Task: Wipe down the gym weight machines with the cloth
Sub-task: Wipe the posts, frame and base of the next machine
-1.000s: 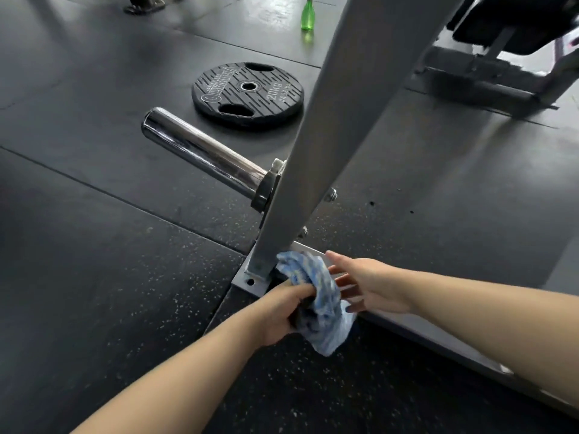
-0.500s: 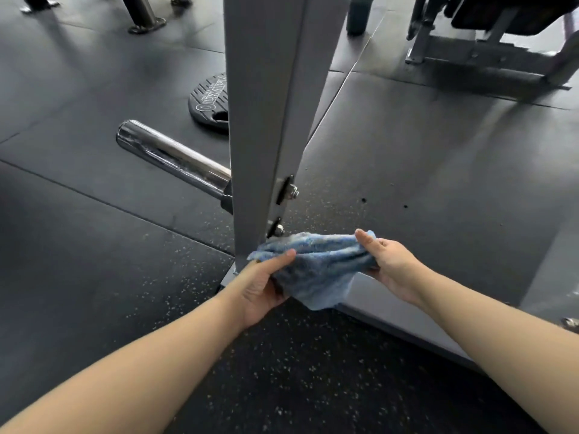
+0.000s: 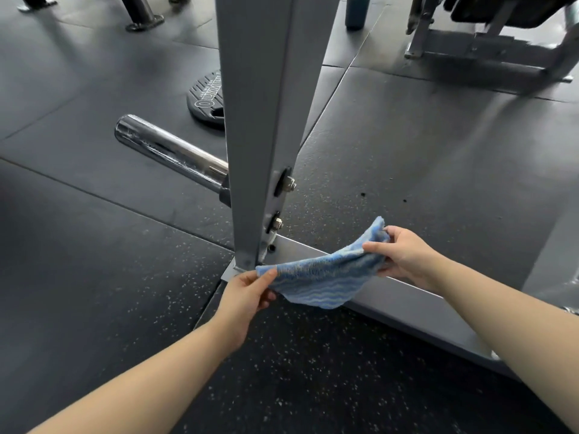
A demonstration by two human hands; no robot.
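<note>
A blue striped cloth (image 3: 326, 275) is stretched between both hands, low in front of the grey upright post (image 3: 266, 104) of a weight machine. My left hand (image 3: 247, 296) pinches the cloth's left corner near the post's foot. My right hand (image 3: 401, 256) grips the cloth's right end, held a little higher. Under the cloth runs the machine's grey base rail (image 3: 416, 302), going off to the lower right. A chrome weight peg (image 3: 169, 151) sticks out to the left of the post.
A black weight plate (image 3: 205, 103) lies on the rubber floor behind the post, partly hidden. Another machine's frame (image 3: 488, 48) stands at the back right, with a dark bottle (image 3: 355, 10) near it. Black machine feet (image 3: 141, 14) stand at the back left.
The cloth went from bunched in my left hand to spread between both hands. My right hand took hold of its far end and drew it out to the right.
</note>
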